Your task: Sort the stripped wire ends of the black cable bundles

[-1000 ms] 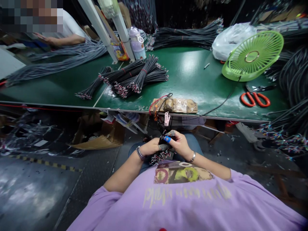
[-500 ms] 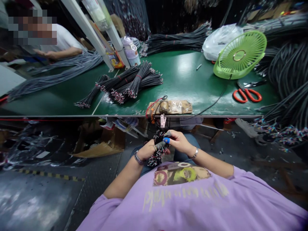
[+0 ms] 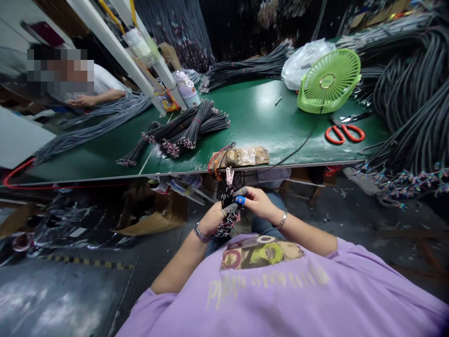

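A bundle of short black cables with stripped red, white and black wire ends is held over my lap, just below the bench edge. My left hand is closed around the bundle, its thumb covered in grey. My right hand, with a blue cover on the thumb and grey on a finger, pinches at wire ends on the bundle's upper right side. Which single wire sits between those fingertips is too small to tell. Right above the hands, a pale pink clip hangs at the bench edge.
On the green bench lie tied cable bundles, a taped wooden block, orange-handled scissors, a green fan and a bottle. Long cables overhang at right. Another person sits at far left.
The head view has shifted and tilted slightly, so the bench items appear further left. Both hands stay at the cable bundle, the right fingers moving only slightly over the wire ends.
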Demonstrator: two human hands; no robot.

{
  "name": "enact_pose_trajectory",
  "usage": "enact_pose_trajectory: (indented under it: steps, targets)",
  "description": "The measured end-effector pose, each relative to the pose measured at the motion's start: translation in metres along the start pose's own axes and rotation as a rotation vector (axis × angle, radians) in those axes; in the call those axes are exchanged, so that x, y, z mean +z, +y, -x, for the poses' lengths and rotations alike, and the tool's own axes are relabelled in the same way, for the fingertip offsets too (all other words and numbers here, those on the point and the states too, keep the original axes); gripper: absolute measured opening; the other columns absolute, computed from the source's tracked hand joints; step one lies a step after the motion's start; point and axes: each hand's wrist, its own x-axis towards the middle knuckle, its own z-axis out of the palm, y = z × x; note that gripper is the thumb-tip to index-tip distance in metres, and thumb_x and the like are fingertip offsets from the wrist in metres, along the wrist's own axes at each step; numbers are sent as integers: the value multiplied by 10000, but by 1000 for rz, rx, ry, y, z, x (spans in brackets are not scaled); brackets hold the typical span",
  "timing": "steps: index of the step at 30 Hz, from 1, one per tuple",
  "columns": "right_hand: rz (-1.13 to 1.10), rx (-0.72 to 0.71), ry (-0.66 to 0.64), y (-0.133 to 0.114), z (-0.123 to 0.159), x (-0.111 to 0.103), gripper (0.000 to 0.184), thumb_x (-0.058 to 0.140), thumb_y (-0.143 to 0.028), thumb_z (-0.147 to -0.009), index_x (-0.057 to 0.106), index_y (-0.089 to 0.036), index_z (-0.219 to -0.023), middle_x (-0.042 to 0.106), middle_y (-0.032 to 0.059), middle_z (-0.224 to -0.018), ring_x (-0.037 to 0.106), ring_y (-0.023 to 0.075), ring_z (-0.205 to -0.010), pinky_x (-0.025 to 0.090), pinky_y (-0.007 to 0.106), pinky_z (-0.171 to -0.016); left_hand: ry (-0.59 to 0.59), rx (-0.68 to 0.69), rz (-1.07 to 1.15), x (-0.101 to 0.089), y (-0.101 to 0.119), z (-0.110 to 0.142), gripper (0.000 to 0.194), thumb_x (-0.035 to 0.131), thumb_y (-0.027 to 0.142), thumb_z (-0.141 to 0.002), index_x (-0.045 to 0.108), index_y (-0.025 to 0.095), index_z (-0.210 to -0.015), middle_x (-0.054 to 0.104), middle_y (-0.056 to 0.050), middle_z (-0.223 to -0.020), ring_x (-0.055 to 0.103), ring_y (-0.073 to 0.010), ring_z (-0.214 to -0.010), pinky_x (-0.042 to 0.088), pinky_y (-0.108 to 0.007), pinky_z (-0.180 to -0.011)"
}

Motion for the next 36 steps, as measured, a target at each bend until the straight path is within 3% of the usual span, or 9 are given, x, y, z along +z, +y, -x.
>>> enact_pose_trajectory:
  steps: [8, 15, 21, 26, 36]
  targets:
    - [77, 21, -120, -3, -5, -12, 253, 666, -410, -759, 665, -161, -798, 628, 16, -761, 564, 135, -708, 469, 272, -692, 5, 13, 127, 8, 1, -3, 486, 654, 531, -721, 682, 63, -848, 674, -99, -671, 592, -133, -550, 441, -230, -516]
    - [140, -5, -114, -1, -13, -13, 243, 662, -409, -772, 713, -186, -851, 639, 36, -809, 579, 154, -775, 468, 280, -729, 193, 114, 168, 4, -7, -13, 426, 701, 455, -703, 678, 103, -942, 678, -48, -695, 532, -102, -516, 418, -222, -500]
    - [-192, 282, -55, 7, -10, -8, 234, 690, -322, -739, 697, -185, -929, 675, 10, -783, 565, 93, -623, 491, 224, -602, 297, 183, 133, -5, -18, -16, 297, 729, 389, -679, 681, 113, -777, 635, -10, -642, 516, -98, -553, 442, -231, -572]
    - [-531, 518, 29, 8, -11, -11, 203, 675, -264, -736, 670, -143, -899, 698, 34, -771, 555, 66, -515, 563, 260, -581, 344, 215, 64, -12, -24, -20, 277, 747, 379, -649, 650, 125, -704, 601, 11, -603, 525, -108, -573, 454, -243, -608]
    - [-621, 749, 27, -3, -20, -9, 83, 557, -214, -861, 574, -140, -829, 714, 60, -713, 634, 106, -499, 573, 242, -486, 320, 252, -54, -16, -19, -22, 263, 763, 339, -621, 648, 114, -696, 605, -2, -636, 502, -105, -593, 421, -220, -577]
